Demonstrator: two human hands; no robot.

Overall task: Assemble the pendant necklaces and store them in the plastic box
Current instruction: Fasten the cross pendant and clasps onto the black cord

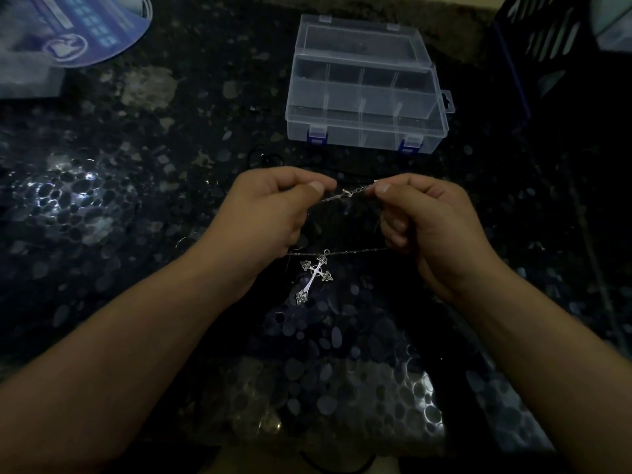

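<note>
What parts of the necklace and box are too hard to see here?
- Head view: whether the clasp is hooked shut; too small.
- Chain ends; hidden inside the left hand and right hand.
- Inside of the box; hazy plastic, dim light.

Dark polished stone countertop (102, 206) with pale pebble-like flecks, glare patches at left and near bottom. Far left corner: round blue-and-white printed item (85, 32), partly cut off by the frame edge, print unreadable. Far right corner: dark blue slotted plastic crate (540, 53), only partly in view.
</note>
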